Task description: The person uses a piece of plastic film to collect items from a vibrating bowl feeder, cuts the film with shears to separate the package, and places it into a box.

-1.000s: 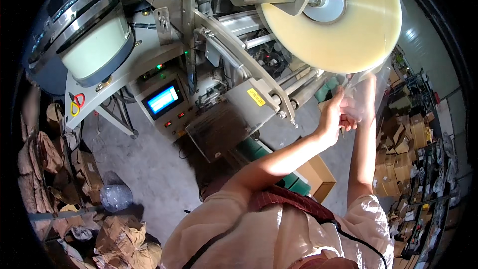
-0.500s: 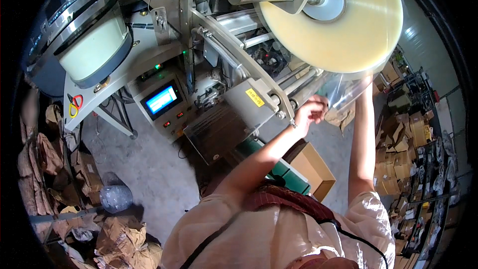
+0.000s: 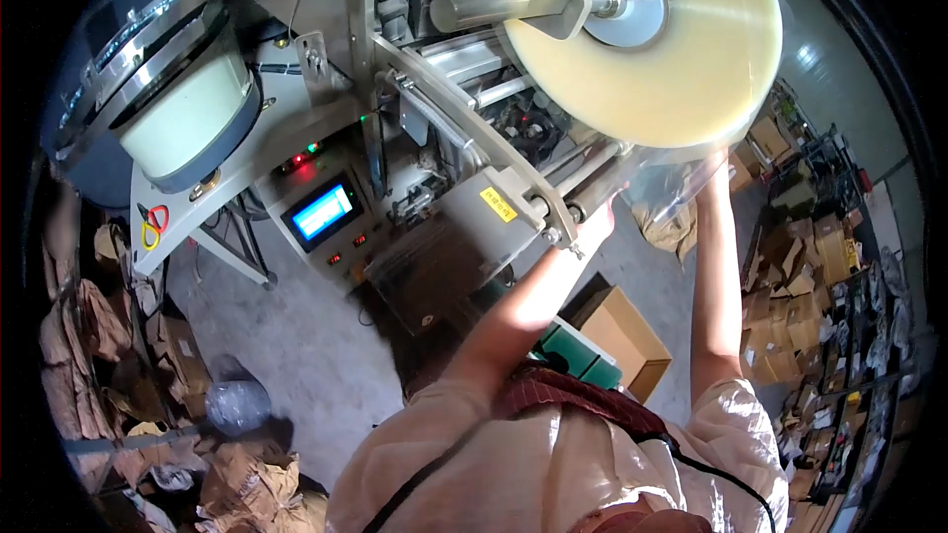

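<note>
A large roll of clear plastic film [image 3: 691,69] hangs on the machine's spindle at the upper right. A loose transparent sheet of film [image 3: 664,183] runs down from it beside the metal rollers [image 3: 598,178]. My left hand [image 3: 596,225] reaches up at the rollers' near end, its fingers hidden behind the rollers and film. My right hand [image 3: 718,168] is raised under the roll's lower edge, at the right side of the loose film. The roll and film cover its fingers, so its grip does not show.
A control box with a lit screen [image 3: 322,212] stands left of the rollers. Scissors [image 3: 152,225] lie on the machine table's corner. An open cardboard box [image 3: 632,336] sits below my arms, by a green bin [image 3: 576,355]. Cartons [image 3: 790,311] line the right side.
My left hand has moved up and in behind the rollers, and its fingers no longer show. My right hand stays by the film's right side. The view has shifted slightly.
</note>
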Demonstrator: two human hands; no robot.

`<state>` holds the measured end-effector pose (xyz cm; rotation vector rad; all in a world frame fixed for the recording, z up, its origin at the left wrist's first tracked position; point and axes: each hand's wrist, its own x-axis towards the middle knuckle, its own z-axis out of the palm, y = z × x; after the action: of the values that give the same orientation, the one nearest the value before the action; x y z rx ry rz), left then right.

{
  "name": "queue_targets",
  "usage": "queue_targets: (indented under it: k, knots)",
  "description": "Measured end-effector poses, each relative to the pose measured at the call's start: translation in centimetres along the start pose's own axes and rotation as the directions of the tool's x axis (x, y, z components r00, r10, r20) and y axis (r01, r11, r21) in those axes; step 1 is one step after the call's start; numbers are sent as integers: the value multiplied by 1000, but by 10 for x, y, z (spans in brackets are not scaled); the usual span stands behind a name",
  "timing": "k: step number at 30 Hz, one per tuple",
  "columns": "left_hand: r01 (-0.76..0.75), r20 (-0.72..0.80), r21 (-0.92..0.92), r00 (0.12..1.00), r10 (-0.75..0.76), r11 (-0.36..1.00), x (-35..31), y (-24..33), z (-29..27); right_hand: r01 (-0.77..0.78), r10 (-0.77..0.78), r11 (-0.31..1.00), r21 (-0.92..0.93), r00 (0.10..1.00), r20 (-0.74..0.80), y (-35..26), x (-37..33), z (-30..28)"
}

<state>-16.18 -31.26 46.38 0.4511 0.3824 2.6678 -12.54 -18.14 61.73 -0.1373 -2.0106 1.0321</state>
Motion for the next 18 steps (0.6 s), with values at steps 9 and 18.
queue_targets:
  k: [9, 18]
  knots:
    - [235, -105, -152, 962, -252, 960, 15, 5, -6, -258, 284, 918, 300, 958, -46, -25, -10, 15]
    - [351, -68, -73, 932, -356, 933, 31, 2, -24, -354, 346, 902, 249, 935, 75, -24, -15, 9]
